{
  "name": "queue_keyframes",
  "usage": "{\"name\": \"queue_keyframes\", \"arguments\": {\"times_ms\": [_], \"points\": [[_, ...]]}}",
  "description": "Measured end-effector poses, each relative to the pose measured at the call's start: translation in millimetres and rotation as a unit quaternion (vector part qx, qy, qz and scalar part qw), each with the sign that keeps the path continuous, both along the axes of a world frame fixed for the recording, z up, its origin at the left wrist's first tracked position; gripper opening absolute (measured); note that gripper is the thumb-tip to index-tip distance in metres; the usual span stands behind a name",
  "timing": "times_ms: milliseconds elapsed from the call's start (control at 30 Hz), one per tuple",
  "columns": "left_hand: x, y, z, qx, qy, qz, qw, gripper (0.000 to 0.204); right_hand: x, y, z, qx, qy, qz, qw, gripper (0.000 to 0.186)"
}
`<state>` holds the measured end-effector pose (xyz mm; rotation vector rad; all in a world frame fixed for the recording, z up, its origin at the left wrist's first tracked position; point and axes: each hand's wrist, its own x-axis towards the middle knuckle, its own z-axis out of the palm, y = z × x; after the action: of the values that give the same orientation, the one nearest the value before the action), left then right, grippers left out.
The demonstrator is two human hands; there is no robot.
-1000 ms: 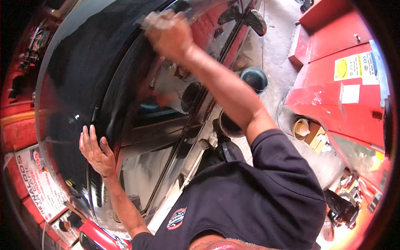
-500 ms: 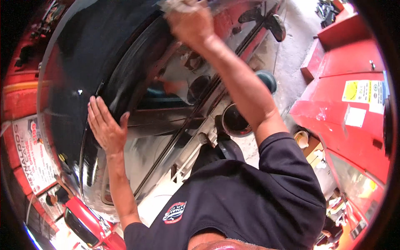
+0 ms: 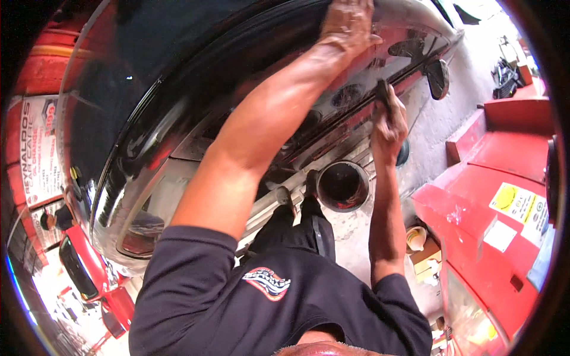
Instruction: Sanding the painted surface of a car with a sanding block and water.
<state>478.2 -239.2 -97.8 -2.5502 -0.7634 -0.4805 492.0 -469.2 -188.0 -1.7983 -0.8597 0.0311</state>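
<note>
Evidently a dark pad [image 3: 381,92] lies against the gripping right hand's [image 3: 390,123] fingers, left hand [image 3: 350,26] unclenched

black car [image 3: 205,74] | glossy, curved | dark pad [image 3: 382,92] | slim, held near car

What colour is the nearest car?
The car looks glossy black; the head view shows it best.

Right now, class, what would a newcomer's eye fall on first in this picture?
The glossy black car fills the upper left, with the person's bare left hand against it near the top edge. Right of centre, the bare right hand grips a small dark flat piece; a round dark bucket stands on the floor nearby. Bright red boxy cabinets line the right side.
</note>
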Motion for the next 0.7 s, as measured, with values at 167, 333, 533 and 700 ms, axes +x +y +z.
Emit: {"name": "queue_keyframes", "arguments": {"times_ms": [167,333,533,700], "points": [[29,-7,-6,-0.014,0.018,-0.027,0.999,0.114,13,-48,-40,-0.039,0.073,-0.057,0.995,0.040],[-43,-15,12,-0.044,-0.023,-0.019,0.999,0.102,6,-33,-47,-0.020,0.073,-0.016,0.997,0.041],[-196,-32,34,0.063,0.003,0.088,0.994,0.102,-8,5,-6,-0.008,0.034,0.052,0.998,0.044],[-303,-51,41,0.037,-0.029,0.090,0.995,0.102,-18,27,-6,0.014,0.070,0.077,0.994,0.044]]}}
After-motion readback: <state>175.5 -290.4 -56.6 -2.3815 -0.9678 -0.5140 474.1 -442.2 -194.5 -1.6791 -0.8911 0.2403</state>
